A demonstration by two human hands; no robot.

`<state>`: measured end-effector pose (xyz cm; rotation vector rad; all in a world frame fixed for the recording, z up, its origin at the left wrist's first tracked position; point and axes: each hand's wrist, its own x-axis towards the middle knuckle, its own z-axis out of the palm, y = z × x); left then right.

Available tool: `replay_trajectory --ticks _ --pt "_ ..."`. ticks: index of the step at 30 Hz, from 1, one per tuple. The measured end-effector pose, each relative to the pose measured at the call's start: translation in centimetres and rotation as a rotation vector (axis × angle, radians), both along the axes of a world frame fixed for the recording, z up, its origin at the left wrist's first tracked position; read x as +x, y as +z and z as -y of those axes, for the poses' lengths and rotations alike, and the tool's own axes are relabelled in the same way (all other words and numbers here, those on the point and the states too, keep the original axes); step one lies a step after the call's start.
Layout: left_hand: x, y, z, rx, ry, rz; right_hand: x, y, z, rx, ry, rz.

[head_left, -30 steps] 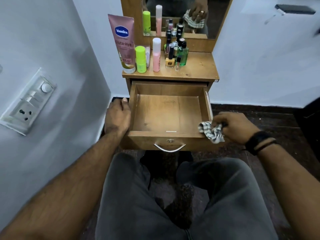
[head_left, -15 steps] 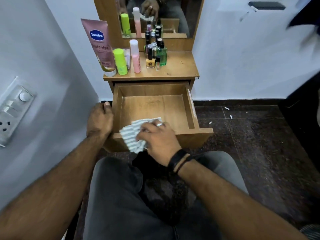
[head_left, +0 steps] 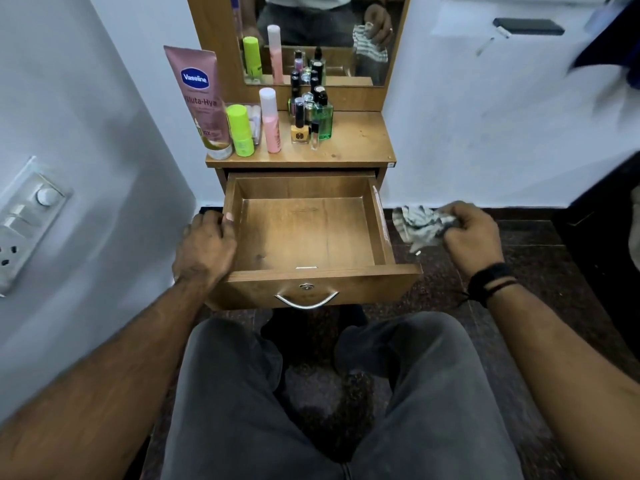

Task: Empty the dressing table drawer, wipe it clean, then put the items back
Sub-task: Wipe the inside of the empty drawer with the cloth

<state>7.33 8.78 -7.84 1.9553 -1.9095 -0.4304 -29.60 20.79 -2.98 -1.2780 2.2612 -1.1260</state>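
The wooden drawer (head_left: pixel 381 230) is pulled out and holds nothing. My left hand (head_left: pixel 204 247) grips its left wall near the front corner. My right hand (head_left: pixel 471 233) is out to the right of the drawer, above the floor, shut on a crumpled striped cloth (head_left: pixel 419 226). On the dressing table top (head_left: pixel 360 147) stand the items: a pink Vaseline tube (head_left: pixel 202 98), a green bottle (head_left: pixel 239 129), a pink spray bottle (head_left: pixel 270 121), a yellow nail polish (head_left: pixel 300 128), a green glass bottle (head_left: pixel 325 121) and several small dark bottles behind.
A mirror (head_left: pixel 322 36) rises behind the table top. A wall with a switch and socket panel (head_left: pixel 24 220) is close on the left. Dark stone floor (head_left: pixel 540 265) lies to the right, with a dark cabinet (head_left: pixel 602 237) at the far right. My knees are under the drawer front.
My right hand carried the cloth from the drawer's front left corner out past its right side. My left hand stayed on the drawer's left wall. The camera view shifted.
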Motion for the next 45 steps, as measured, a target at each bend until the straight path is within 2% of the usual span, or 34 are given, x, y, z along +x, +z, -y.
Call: replay_trajectory --ticks 2,6,9,14,18,23,33,39,45 --pt "0.0 0.0 -0.1 0.01 0.001 0.003 0.9 0.9 1.3 0.029 0.085 -0.103" --pt "-0.3 0.0 -0.2 0.022 -0.007 0.01 2.5 0.6 2.4 0.487 0.561 -0.318" --pt "-0.4 0.0 -0.1 0.022 -0.018 0.014 2.8 0.6 3.0 0.618 0.675 -0.465" --pt "-0.1 -0.4 0.1 0.032 -0.032 0.008 3.6 -0.6 5.9 0.552 0.6 -0.645" --pt "0.0 -0.6 0.2 0.042 -0.03 0.009 3.5 -2.5 11.0 0.466 0.43 -0.584" --pt "0.0 -0.6 0.1 0.04 -0.027 0.005 3.5 -3.7 15.0 0.457 0.395 -0.492" --pt "-0.2 -0.5 0.1 0.037 -0.032 0.004 3.4 -1.5 9.2 0.521 0.591 -0.66" --pt "-0.1 -0.7 0.1 0.031 -0.031 -0.015 4.2 0.1 5.0 0.702 0.708 -0.721" --pt "0.0 -0.7 0.1 0.029 -0.035 -0.016 4.5 -0.6 6.9 0.734 0.64 -0.746"
